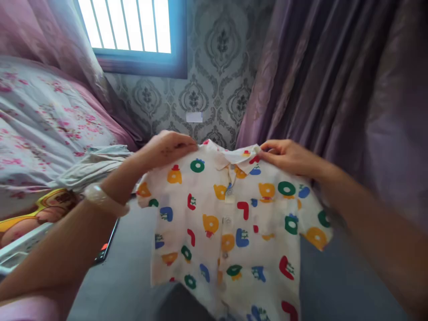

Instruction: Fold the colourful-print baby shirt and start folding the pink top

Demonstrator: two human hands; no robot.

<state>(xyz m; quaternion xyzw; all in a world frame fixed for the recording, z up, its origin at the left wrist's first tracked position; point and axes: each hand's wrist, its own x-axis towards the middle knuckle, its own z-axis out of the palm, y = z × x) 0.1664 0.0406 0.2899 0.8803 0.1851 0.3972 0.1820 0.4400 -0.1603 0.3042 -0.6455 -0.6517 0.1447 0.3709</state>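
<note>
I hold up a small white short-sleeved shirt (230,223) printed with coloured shapes, buttons down the front and collar at the top. My left hand (167,149) grips its left shoulder, fingers closed over the fabric. On that wrist sits a pale bracelet (100,198). My right hand (289,156) pinches the other shoulder beside the collar. The shirt hangs spread between both hands, front side towards me.
A bed with a floral cover (40,120) lies at the left, with a grey-green cloth (96,167) on its edge. A dark phone (105,252) lies on the grey surface (127,285) below. Purple curtains (334,80) hang at the right; a window (130,26) is ahead.
</note>
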